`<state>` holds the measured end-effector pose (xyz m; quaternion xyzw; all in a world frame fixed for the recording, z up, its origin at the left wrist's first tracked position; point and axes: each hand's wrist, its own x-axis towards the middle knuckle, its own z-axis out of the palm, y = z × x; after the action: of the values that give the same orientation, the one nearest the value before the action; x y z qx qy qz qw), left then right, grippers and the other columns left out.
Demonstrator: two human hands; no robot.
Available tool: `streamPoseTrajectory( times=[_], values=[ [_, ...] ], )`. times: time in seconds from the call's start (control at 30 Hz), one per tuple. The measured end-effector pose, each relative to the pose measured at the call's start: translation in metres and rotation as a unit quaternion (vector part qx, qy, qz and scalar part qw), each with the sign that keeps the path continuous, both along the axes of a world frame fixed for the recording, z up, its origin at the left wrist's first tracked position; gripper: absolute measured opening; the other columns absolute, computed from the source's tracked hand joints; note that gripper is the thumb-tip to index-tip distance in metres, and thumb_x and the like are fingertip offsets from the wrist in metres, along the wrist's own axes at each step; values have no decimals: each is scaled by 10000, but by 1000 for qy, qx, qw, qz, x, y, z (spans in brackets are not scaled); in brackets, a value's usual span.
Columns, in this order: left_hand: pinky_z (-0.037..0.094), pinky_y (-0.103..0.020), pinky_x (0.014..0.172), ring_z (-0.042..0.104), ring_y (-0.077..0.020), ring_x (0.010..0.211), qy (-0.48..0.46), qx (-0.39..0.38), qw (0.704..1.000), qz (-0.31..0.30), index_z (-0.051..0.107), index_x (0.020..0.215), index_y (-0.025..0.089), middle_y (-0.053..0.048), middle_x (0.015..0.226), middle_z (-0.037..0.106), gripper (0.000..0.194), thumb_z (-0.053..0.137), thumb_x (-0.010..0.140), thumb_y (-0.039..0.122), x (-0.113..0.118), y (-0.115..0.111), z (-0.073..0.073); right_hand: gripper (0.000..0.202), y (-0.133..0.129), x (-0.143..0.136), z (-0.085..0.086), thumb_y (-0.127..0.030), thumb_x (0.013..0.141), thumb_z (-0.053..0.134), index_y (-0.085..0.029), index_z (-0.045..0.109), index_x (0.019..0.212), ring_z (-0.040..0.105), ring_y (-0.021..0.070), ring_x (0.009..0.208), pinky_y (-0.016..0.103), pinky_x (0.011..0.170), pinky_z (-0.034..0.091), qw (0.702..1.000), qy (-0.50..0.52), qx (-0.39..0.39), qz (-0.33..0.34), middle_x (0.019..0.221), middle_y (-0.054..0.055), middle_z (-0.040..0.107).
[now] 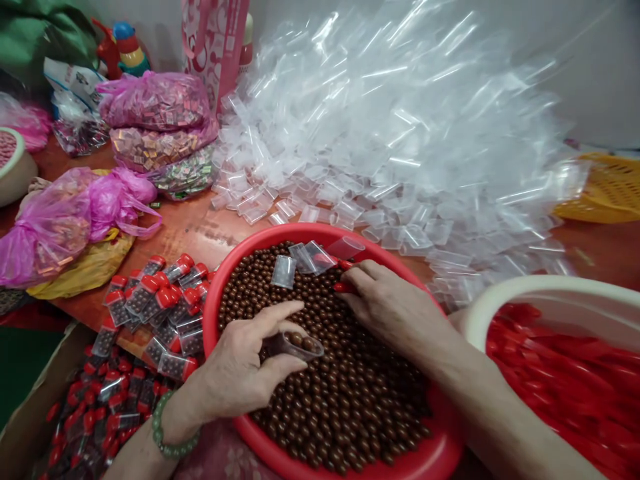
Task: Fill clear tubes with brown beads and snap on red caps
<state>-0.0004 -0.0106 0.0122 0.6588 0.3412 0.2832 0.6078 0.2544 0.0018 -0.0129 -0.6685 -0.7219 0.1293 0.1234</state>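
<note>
My left hand [240,363] grips a small clear plastic container [316,348] over the red basin [213,313]. Brown balls show in its open mouth, which faces right. Round brown balls [345,407] fill much of the basin. Over the basin's far right part, my right hand [383,300] has its fingers closed on a red plastic cap [344,287]; another bit of red shows by its fingertips. Near the far rim, several empty clear containers [284,272] lie on the balls.
A big heap of clear containers [380,153] covers the table's back. Filled, red-capped containers [150,297] lie left of the basin and in a box [30,413] below. A white tub [550,287] of red caps [565,380] stands right. Pink bags [155,100] sit back left.
</note>
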Motion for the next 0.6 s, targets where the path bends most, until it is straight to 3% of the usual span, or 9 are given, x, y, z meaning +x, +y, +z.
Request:
streamPoseTrajectory(
  times=[0.1,0.23,0.3,0.37,0.43,0.5,0.6],
  values=[
    [555,-282,841,709,-182,918,18,-26,999,29,570,1343,147,-92,1085,748,540,674,813,149,-1,1,-1,113,-7,2,4,-303,861,558,-208,579,804,590,216,679,346,636,469,997,68,7,-18,746,56,627],
    [536,-278,780,689,-173,811,23,-48,998,42,694,1171,137,-81,980,761,384,703,791,194,0,2,2,298,-21,-4,13,-482,872,582,-206,628,975,620,179,584,308,545,514,981,188,25,-49,706,10,657],
    [520,-272,752,671,-167,783,8,-77,996,46,727,1065,134,-74,923,755,280,698,797,209,2,1,4,291,-29,-13,20,-452,806,685,-225,670,987,625,161,565,286,527,522,939,324,32,-112,705,-6,677],
    [504,-268,734,650,-161,769,-5,-102,994,41,727,989,132,-67,877,735,207,685,812,231,4,0,6,247,-34,-26,27,-362,705,790,-257,709,914,609,137,536,256,498,508,853,482,37,-196,710,-17,698],
    [493,-271,728,628,-152,760,-26,-130,991,21,704,1005,134,-63,875,710,211,661,837,253,6,-2,8,211,-38,-40,34,-325,664,817,-286,713,843,603,123,540,235,487,499,783,571,50,-243,734,-16,715],
    [491,-285,773,628,-156,810,-63,-174,983,5,664,1085,141,-71,938,697,261,639,862,275,8,-5,9,172,-40,-52,37,-328,675,809,-300,699,804,607,120,555,231,503,509,753,603,68,-255,743,-9,720],
    [473,-318,885,641,-179,933,-122,-253,960,-15,621,1111,155,-87,1020,696,324,672,860,354,11,-9,9,151,-44,-64,34,-340,713,786,-289,679,806,624,126,554,251,528,535,746,605,91,-264,753,7,728]
  ],
)
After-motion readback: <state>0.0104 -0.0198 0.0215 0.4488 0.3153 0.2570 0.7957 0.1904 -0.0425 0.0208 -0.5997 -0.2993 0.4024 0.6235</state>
